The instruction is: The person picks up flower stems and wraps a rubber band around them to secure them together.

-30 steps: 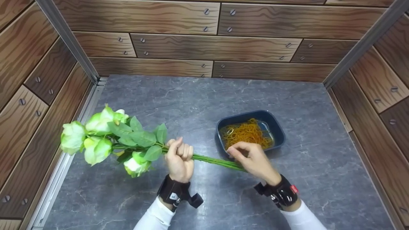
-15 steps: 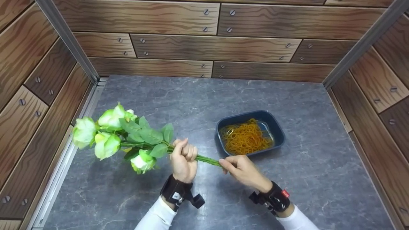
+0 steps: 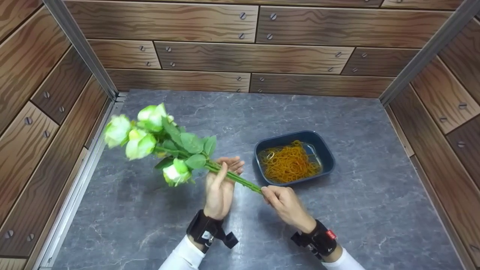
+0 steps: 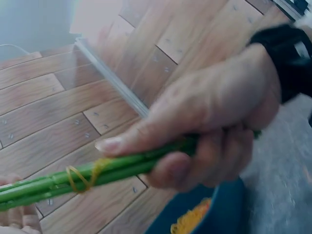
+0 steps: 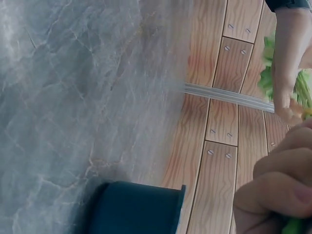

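A bouquet (image 3: 140,144) of pale green and white artificial flowers slants across the head view, blooms at upper left. Its green stems (image 3: 244,182) lie over my left hand (image 3: 218,197), whose fingers are straight and thumb is raised alongside. My right hand (image 3: 287,204) grips the lower stem ends, fingers curled round them. In the left wrist view, a yellow rubber band (image 4: 100,168) loops round the stems just beside the right thumb. The right wrist view shows my right hand's curled fingers (image 5: 273,190) at the lower right.
A dark blue plastic box (image 3: 328,150) stands right of centre on the grey marbled table (image 3: 360,210). Inside it lies a tangle of orange-yellow rubber bands (image 3: 290,163). Wood-patterned walls (image 3: 210,56) enclose the table on the left, back and right.
My right hand came from the box's near edge to the stem ends and took hold of them. My left hand uncurled from the stems. The blooms moved up and to the right.
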A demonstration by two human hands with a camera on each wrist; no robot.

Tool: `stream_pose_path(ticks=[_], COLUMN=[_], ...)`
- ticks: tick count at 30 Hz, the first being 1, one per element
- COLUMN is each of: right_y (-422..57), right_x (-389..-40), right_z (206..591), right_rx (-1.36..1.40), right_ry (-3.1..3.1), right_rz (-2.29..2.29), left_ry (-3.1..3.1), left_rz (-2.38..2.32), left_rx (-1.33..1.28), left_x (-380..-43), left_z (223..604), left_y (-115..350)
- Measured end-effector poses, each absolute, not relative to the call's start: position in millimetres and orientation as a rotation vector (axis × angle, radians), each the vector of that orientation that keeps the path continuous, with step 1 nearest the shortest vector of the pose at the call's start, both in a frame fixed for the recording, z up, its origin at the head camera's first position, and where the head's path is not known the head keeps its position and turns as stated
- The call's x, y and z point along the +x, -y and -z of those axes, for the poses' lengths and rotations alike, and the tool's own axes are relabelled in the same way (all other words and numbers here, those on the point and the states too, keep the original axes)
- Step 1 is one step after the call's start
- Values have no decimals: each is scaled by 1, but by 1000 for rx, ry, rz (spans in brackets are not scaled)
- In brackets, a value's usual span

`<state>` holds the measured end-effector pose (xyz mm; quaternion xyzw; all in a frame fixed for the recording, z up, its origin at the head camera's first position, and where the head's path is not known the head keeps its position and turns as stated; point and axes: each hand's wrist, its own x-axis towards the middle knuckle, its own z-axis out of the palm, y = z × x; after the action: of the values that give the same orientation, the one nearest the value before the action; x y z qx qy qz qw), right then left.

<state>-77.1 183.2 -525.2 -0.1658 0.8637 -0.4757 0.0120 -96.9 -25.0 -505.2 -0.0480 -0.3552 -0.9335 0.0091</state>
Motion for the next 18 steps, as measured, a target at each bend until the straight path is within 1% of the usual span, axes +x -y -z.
stream_pose_path(ticks=[11, 18], right_y=[-172, -160], right_x=[-72, -66], right_z=[537, 543], right_rx=[-279, -176], right_ry=[-2652, -2538], right_rz=[1702, 1814], left_ry=[1504, 1494], left_rz=[2643, 2651], left_rx=[24, 42], left_x=[-89, -85], left_z=[539, 545], left_y=[5, -9])
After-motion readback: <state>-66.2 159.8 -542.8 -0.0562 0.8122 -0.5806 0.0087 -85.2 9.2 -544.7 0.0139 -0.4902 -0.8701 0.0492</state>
